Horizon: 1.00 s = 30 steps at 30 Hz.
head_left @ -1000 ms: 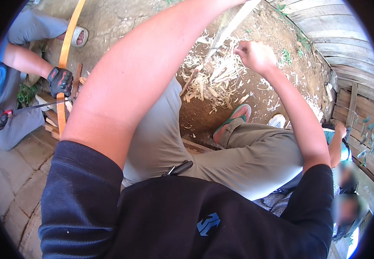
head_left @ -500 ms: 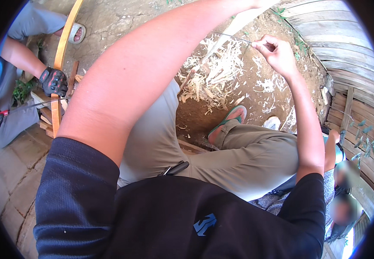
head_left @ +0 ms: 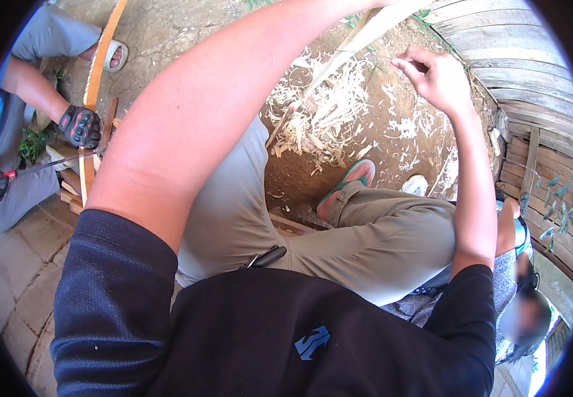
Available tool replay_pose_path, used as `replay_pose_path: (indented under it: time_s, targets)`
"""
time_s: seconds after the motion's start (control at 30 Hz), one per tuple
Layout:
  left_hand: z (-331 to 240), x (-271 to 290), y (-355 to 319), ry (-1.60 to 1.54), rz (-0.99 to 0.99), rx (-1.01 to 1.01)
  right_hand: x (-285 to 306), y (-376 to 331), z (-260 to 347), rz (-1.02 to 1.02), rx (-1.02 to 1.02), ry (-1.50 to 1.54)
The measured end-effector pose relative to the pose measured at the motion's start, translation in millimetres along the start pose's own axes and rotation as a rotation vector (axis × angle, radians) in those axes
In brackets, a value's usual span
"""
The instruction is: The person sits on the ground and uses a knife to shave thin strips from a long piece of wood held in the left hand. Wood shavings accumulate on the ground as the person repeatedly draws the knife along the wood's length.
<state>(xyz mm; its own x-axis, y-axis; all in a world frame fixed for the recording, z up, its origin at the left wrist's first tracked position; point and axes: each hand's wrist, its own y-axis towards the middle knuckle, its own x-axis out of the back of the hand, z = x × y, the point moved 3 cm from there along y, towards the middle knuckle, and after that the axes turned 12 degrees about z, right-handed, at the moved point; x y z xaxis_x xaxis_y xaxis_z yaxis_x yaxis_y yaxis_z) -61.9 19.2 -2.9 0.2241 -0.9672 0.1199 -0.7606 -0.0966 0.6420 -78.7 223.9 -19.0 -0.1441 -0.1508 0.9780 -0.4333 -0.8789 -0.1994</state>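
My left forearm (head_left: 233,112) reaches up across the picture and its hand is cut off by the top edge. A long pale wooden slat (head_left: 339,56) slants from that top edge down to the dirt beside my knee. My right hand (head_left: 435,79) is raised to the right of the slat and apart from it. Its fingers are curled with the thumb pinched against them, and I see nothing in them. Below the slat lies a heap of pale wood shavings (head_left: 323,122).
At the left, a person in black gloves (head_left: 80,126) holds a thin blade (head_left: 48,165) against a curved orange wooden strip (head_left: 98,73) over small wood blocks. My green sandal (head_left: 349,178) rests on the dirt. A plank wall (head_left: 531,99) curves along the right. Another person (head_left: 518,311) sits at the lower right.
My right hand has moved up and to the right, away from the slat and the shavings. The gloved person at the left keeps working on the curved strip.
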Motion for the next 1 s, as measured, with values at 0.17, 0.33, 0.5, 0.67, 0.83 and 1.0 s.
replay_pose_path:
  time_s: [0.17,0.33,0.5,0.67,0.83,1.0]
  targets:
    - [17.7,-1.1,8.5,0.357,-0.198,-0.457,2.1,5.1,9.1,0.003,-0.034,0.012]
    - [4.2,-13.5,4.4,-0.035,-0.021,-0.218,-10.4,7.7,21.6,0.019,-0.099,0.030]
    - [-4.3,-4.0,-3.2,-0.141,-0.039,0.002,-26.4,21.7,45.5,0.240,-0.177,0.006]
    - [-4.8,-6.1,-4.4,-0.064,-0.076,-0.135,-4.9,14.0,27.1,0.203,-0.199,0.110]
    - [-8.0,-5.0,-4.6,-0.063,-0.082,-0.122,29.0,-1.9,11.4,0.161,-0.287,0.138]
    - [-11.1,-4.0,-3.6,-0.054,-0.081,-0.109,39.7,-6.5,20.2,0.144,-0.376,0.094]
